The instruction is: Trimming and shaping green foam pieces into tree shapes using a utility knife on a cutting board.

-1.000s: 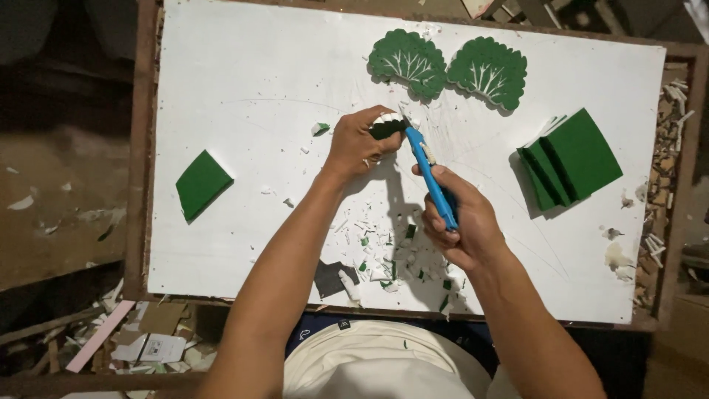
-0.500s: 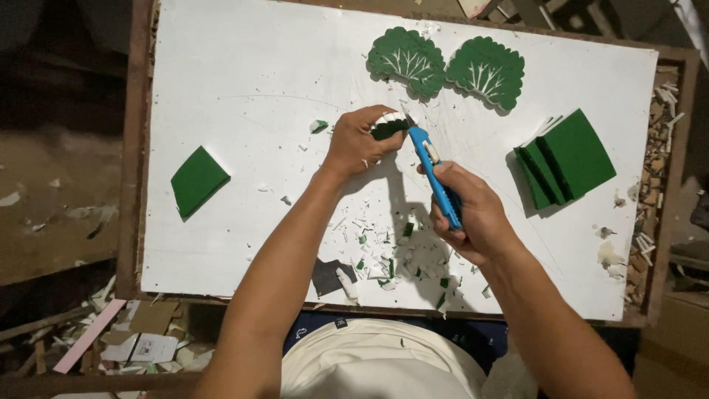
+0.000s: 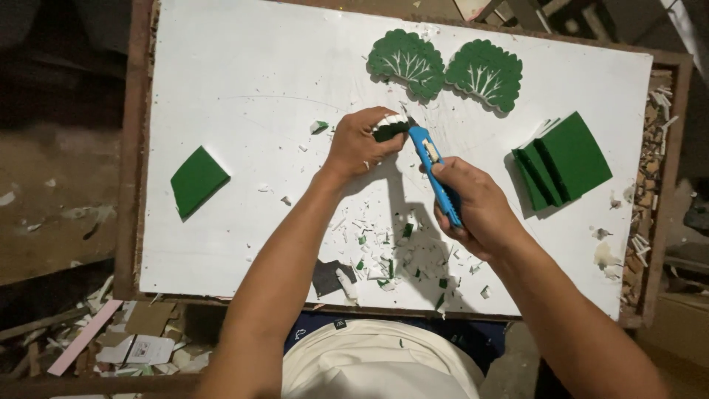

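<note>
My left hand [image 3: 363, 140] pinches a small green foam piece [image 3: 389, 130] with a white edge, held just above the white board [image 3: 244, 81]. My right hand [image 3: 473, 203] grips a blue utility knife [image 3: 436, 170], its blade tip meeting the right end of the green piece. Two finished green leaf-shaped cutouts [image 3: 408, 60] [image 3: 484, 72] with white veins lie at the far side of the board, beyond both hands.
A stack of green foam sheets [image 3: 563, 161] lies right of my right hand. A single green piece [image 3: 196, 179] sits at the left. Several green and white scraps [image 3: 391, 255] litter the board near me. The board rests in a brown wooden frame [image 3: 131, 148]; offcuts lie on the floor.
Both hands stay in nearly the same spot; the knife remains against the green piece. Only a slight camera shift is visible.
</note>
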